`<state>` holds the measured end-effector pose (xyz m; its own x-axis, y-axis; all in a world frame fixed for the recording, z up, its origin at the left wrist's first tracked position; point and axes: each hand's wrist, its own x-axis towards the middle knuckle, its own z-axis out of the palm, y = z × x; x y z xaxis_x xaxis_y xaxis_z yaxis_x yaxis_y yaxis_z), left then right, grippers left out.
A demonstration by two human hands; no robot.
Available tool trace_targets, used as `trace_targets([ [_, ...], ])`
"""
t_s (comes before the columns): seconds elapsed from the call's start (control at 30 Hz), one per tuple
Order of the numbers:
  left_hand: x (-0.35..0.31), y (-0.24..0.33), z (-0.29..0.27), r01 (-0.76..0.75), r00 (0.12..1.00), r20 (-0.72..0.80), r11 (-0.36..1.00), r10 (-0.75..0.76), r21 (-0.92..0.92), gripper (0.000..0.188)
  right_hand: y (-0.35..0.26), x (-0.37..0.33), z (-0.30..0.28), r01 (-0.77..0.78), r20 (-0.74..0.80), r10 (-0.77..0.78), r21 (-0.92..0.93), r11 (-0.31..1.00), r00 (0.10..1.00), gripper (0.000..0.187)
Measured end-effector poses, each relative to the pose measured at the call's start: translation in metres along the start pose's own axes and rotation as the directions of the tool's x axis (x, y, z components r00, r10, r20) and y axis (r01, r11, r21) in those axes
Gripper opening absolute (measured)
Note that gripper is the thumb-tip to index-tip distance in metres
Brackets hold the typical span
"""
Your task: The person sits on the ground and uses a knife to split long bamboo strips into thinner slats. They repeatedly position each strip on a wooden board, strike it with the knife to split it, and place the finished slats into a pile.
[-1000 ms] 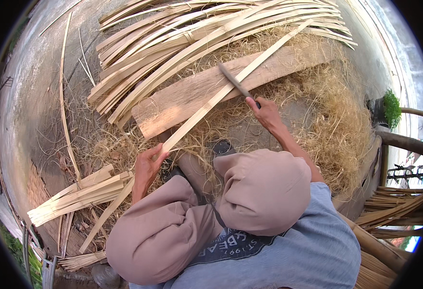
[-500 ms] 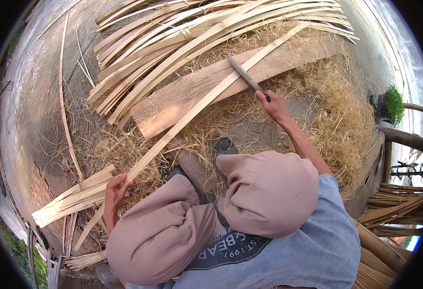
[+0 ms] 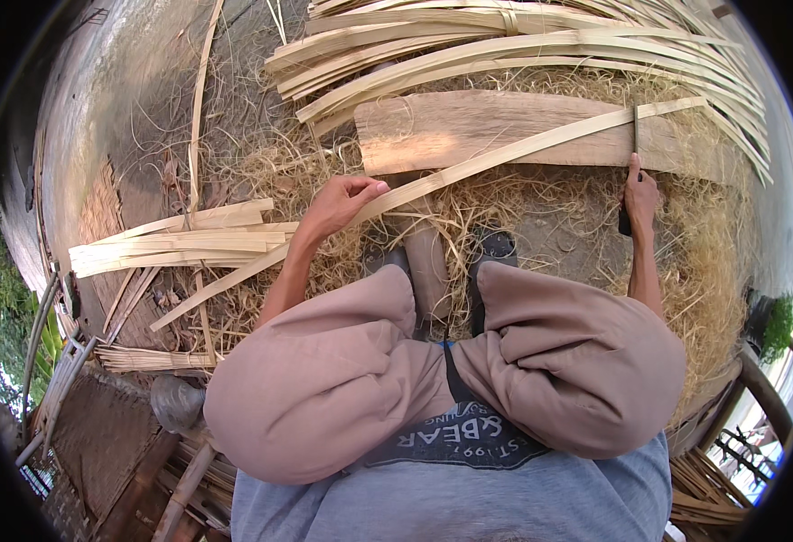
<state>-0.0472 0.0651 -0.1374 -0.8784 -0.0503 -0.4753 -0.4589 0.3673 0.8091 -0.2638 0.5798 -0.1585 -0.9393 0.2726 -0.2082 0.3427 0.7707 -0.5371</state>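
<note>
A long pale bamboo strip (image 3: 505, 156) runs slantwise from the lower left over a flat wooden board (image 3: 442, 126). My left hand (image 3: 335, 210) is closed, pinching the strip between thumb and fingers left of the board's near corner. In my right hand (image 3: 640, 197) is a knife (image 3: 635, 135), gripped by its dark handle. Its narrow blade points away from me and crosses the strip near the far right end. Whether the blade's edge presses into the strip is too fine to tell.
A bundle of bamboo strips (image 3: 505, 45) lies beyond the board. Several cut strips (image 3: 171, 253) rest at the left. Curly shavings (image 3: 695, 244) cover the ground around my feet. A round wooden piece (image 3: 425, 271) stands between my feet, under the board.
My left hand has moved forward along the strip, nearer the board. My right hand has carried the knife toward the strip's far end, its blade now pointing straight away. The view has turned.
</note>
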Motion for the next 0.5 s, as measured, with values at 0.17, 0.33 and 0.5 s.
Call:
trace_targets([
  [0.17,0.009,0.007,0.024,0.046,0.997,-0.060,0.997,-0.050,-0.060,0.027,0.002,0.000,0.001,-0.003,-0.007,0.003,0.038,0.999,1.000,0.076],
  [0.33,0.008,-0.008,0.033,-0.009,0.976,-0.215,0.985,-0.029,-0.171,0.026,-0.002,-0.001,0.002,0.019,-0.016,-0.018,0.043,0.999,1.000,0.075],
  [0.5,-0.006,-0.011,0.028,0.081,0.913,-0.406,0.993,-0.039,0.088,0.025,0.002,-0.001,0.003,0.008,-0.031,-0.007,0.020,1.000,1.000,0.076],
])
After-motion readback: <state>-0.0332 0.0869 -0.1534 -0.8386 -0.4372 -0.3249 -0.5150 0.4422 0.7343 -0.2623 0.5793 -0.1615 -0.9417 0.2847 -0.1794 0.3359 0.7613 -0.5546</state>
